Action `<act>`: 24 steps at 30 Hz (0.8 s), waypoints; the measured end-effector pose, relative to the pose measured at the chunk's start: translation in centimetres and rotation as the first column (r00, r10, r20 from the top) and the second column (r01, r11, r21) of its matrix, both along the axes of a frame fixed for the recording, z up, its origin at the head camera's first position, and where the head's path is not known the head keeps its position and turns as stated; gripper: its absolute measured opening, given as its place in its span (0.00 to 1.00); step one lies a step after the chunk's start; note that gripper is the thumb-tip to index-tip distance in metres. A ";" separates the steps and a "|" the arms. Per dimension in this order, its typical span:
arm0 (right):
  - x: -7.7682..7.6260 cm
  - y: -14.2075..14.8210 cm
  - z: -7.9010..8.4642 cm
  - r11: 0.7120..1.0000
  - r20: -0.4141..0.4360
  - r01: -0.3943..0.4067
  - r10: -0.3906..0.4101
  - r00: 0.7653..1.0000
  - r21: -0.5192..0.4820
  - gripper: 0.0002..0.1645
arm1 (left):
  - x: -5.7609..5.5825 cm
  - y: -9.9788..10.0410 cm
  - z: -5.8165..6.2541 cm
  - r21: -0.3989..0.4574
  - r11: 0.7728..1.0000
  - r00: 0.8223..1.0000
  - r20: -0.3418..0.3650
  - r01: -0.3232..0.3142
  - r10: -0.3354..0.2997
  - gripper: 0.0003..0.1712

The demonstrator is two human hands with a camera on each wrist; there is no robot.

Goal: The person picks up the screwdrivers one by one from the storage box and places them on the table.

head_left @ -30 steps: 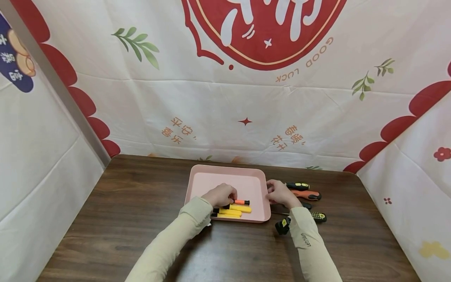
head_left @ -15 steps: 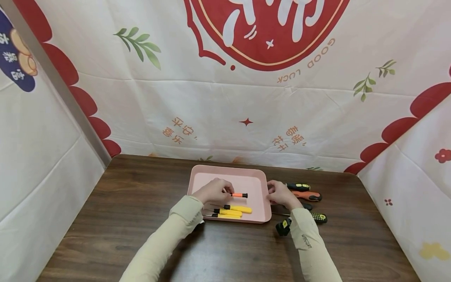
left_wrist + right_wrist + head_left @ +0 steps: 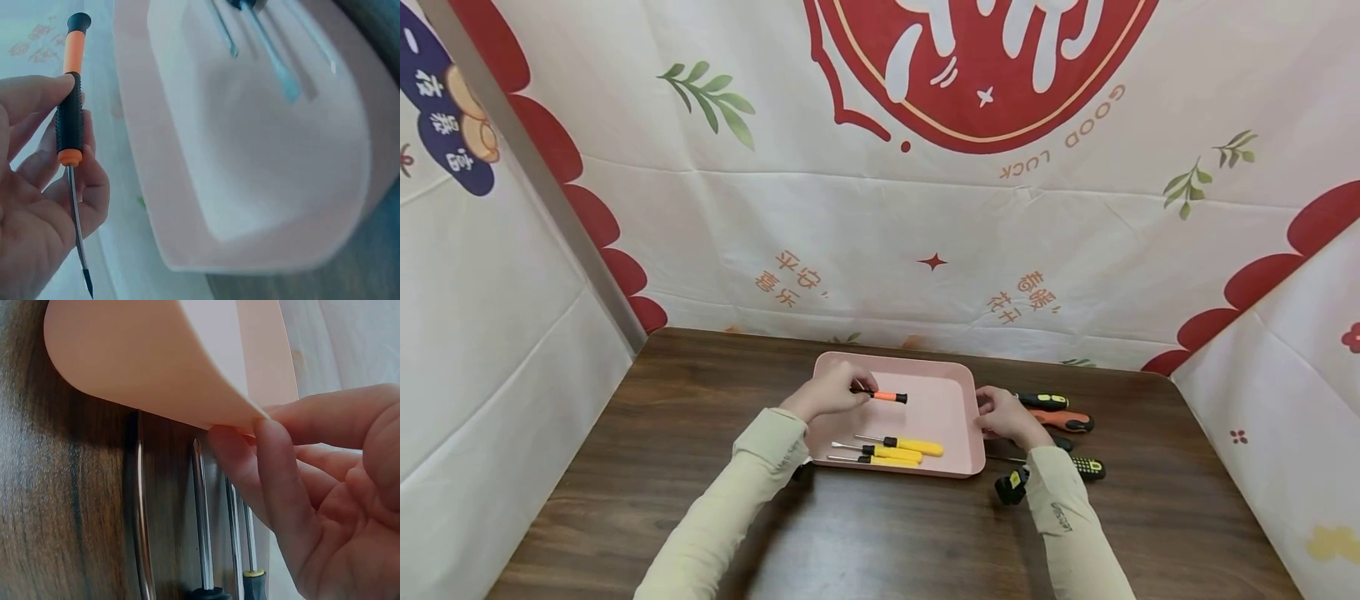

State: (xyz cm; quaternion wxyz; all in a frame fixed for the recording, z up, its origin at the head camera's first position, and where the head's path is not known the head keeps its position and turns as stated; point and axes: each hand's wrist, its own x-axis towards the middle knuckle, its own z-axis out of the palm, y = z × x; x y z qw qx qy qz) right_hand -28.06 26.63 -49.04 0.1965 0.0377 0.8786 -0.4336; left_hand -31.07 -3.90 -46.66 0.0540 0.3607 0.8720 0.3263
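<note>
A small screwdriver [image 3: 70, 119] with an orange and black handle is pinched by my left hand [image 3: 838, 388] over the far left part of the pink tray [image 3: 940, 404]. Its slotted tip points down past the palm in the left wrist view. With thumb and fingers, my right hand [image 3: 325, 481] grips the tray's right rim. Inside the tray, along its near side, lie a few yellow-handled screwdrivers [image 3: 917, 447], their shafts pointing left.
Right of the tray, partly behind my right hand, are a black-and-yellow handle [image 3: 1043, 402], an orange-handled tool [image 3: 1063, 421], a yellow-and-black dotted handle [image 3: 1088, 468] and a black tape measure [image 3: 1012, 487]. A printed cloth [image 3: 880, 217] hangs behind the wooden table [image 3: 880, 533].
My left hand has lifted the orange screwdriver away from the yellow ones, carrying it left and toward the tray's far side. My right hand stays on the rim.
</note>
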 end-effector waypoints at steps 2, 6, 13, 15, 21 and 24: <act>-0.1 0.0 -0.1 1.000 -0.004 0.000 0.000 1.000 -0.003 0.33 | -0.1 -0.5 0.4 0.005 1.000 1.000 -0.026 -0.001 0.002 0.06; 0.0 0.0 0.0 1.000 0.001 -0.002 0.002 1.000 -0.007 0.33 | -0.2 -1.6 1.0 0.024 0.999 0.999 -0.046 -0.025 0.026 0.07; 0.0 -0.1 0.2 1.000 0.003 -0.014 0.014 1.000 -0.004 0.33 | -0.7 -4.1 1.3 0.027 0.995 0.995 -0.036 -0.091 0.092 0.07; 0.0 -0.2 0.3 1.000 0.005 -0.011 0.011 1.000 -0.006 0.33 | -0.7 -4.9 1.2 0.034 0.993 0.993 -0.025 -0.115 0.116 0.07; 0.0 -0.3 0.3 1.000 -0.006 -0.003 0.003 1.000 0.000 0.33 | -1.1 -7.6 0.7 0.060 0.984 0.985 -0.022 -0.170 0.172 0.07; 0.0 -0.1 0.1 1.000 -0.013 0.000 0.000 1.000 0.008 0.33 | -1.4 -8.8 0.3 0.065 0.982 0.983 -0.031 -0.179 0.182 0.07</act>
